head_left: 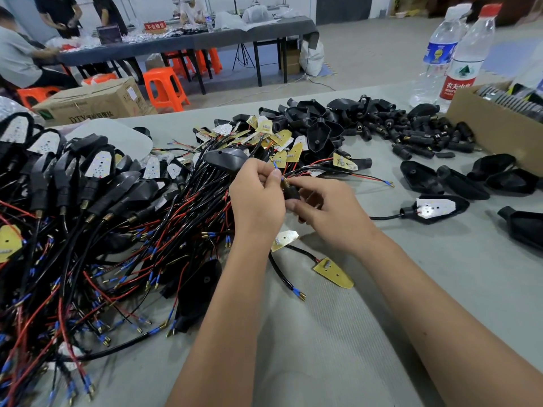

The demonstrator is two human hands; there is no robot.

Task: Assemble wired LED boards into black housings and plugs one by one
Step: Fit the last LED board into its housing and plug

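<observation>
Right now your right hand [320, 207] grips the black plug [291, 193] mid-table while your left hand [258, 186] pinches the wire [275, 165] at its brass end; crowding loose wires [188, 201] could snag and pull it free.

A grey table [338, 333] is covered with parts. Left of a cardboard box [493, 133] at its far right edge, loose black plugs [417, 136] are heaped; further left, wired LED boards [273, 139] and finished assemblies [73, 183] are piled.
</observation>
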